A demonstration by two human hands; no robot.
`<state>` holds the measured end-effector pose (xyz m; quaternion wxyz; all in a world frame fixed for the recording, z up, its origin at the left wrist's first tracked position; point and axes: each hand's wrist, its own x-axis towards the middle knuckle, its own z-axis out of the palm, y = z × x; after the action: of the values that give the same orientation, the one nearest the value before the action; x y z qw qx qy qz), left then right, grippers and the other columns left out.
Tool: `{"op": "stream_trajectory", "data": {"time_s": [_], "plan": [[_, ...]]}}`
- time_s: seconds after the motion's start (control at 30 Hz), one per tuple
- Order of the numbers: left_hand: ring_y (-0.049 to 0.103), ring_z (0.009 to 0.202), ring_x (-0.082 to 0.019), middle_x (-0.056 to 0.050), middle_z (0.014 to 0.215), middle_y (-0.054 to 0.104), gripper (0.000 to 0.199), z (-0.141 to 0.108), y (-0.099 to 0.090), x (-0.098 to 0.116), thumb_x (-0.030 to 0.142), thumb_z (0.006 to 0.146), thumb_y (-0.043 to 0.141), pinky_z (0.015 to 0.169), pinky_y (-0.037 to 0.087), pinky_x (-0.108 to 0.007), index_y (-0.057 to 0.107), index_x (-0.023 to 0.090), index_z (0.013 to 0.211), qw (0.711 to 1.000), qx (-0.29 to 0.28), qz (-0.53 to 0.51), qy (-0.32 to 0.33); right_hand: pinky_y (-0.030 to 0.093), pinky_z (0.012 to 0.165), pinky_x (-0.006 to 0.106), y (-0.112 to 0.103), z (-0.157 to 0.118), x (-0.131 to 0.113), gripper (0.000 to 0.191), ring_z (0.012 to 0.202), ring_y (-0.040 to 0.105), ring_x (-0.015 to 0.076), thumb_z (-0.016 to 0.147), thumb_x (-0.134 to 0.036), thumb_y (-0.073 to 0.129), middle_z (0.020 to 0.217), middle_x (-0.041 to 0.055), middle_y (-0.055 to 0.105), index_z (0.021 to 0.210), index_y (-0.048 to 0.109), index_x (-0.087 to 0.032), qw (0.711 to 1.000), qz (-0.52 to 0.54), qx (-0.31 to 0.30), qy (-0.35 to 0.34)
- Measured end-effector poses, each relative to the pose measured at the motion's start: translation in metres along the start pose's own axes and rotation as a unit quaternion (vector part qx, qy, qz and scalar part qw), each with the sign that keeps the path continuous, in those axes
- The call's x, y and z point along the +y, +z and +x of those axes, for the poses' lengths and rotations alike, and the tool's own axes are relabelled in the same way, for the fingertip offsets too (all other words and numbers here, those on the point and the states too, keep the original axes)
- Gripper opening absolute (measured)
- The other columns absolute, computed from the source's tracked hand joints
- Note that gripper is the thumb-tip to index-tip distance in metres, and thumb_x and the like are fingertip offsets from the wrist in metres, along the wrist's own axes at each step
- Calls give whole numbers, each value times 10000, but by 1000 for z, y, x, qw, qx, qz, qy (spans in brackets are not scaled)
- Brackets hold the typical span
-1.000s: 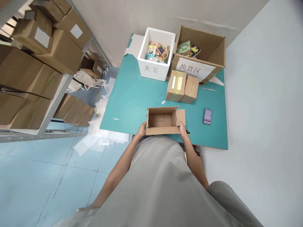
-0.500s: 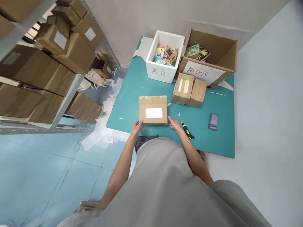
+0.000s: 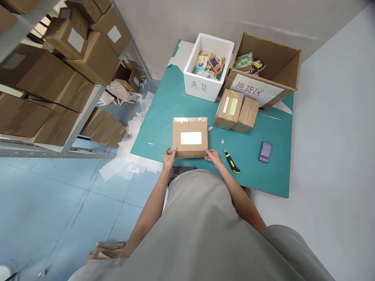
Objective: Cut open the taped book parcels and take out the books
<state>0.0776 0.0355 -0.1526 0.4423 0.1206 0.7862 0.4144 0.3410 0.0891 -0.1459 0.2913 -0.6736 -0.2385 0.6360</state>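
Teal rectangular table (image 3: 164, 101). At its far right, large open brown cardboard carton (image 3: 272, 58). Left of that, open white foam box (image 3: 202, 90). Near the table's front edge, taped brown rectangular cardboard box (image 3: 190, 127) (white label uppermost). Left hand (image 3: 169, 158) and right hand (image 3: 213, 156): fingers partly curled, each holding a near corner of the taped box. Black-and-yellow utility knife (image 3: 232, 162), right of the right hand.
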Motion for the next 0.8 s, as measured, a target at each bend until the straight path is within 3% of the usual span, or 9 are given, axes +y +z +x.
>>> {"op": "stream_trajectory", "data": {"time_s": [0.1,0.23,0.3,0.4,0.5,0.63,0.7,0.8], "plan": [[715,1227,-309,-175,1231,732,650,-1,1,1,441,917,833,1057,596,-429,580,114,1418,1000,0,0,-26,543,443,217,-2,-3,4,324,474,619,138,902,-481,874,579,-22,654,868,703,-208,999,-13,-26,18],[752,1128,-356,-195,1099,771,584,0,6,5,520,911,820,939,630,-463,645,94,1270,994,-53,-27,-97,528,459,232,-4,-4,2,365,514,634,160,950,-549,803,617,18,709,899,757,-190,998,-12,-43,41],[761,1111,-353,-184,1063,783,490,0,8,9,510,943,781,930,634,-459,681,101,1194,984,-108,-62,-126,588,542,251,-3,-5,-1,353,636,717,185,999,-551,734,762,39,785,1021,766,-200,993,42,-77,75],[750,1177,-325,-166,1184,787,394,-5,11,14,466,1036,643,978,632,-441,692,124,1226,956,-214,-145,-140,674,767,328,5,-7,-6,383,905,799,217,1056,-570,617,1022,58,839,1179,735,-226,970,150,-153,117],[704,1301,-295,-162,1348,747,425,-13,13,15,461,1086,515,1069,613,-439,668,131,1305,926,-278,-222,-129,666,959,417,14,-9,-10,442,1095,789,253,1050,-607,576,1129,73,836,1206,726,-221,947,230,-199,103],[632,1422,-277,-180,1484,676,539,-22,15,12,555,1072,487,1173,567,-440,631,130,1370,895,-298,-306,-128,660,993,484,11,-7,-9,473,1110,784,295,1044,-629,524,1041,93,834,1135,728,-212,949,260,-151,100],[628,1428,-289,-177,1501,667,610,-26,17,10,628,1060,469,1179,566,-454,618,145,1401,896,-289,-309,-135,662,987,493,4,-6,-6,488,1096,787,302,1056,-628,483,1002,107,826,1113,722,-206,954,250,-121,113],[655,1389,-328,-175,1429,714,657,-29,19,8,670,1032,507,1143,593,-509,602,172,1448,901,-269,-304,-154,658,996,511,-4,-7,-4,547,1112,781,312,1063,-662,428,1024,120,823,1133,723,-206,953,250,-125,118]]}}
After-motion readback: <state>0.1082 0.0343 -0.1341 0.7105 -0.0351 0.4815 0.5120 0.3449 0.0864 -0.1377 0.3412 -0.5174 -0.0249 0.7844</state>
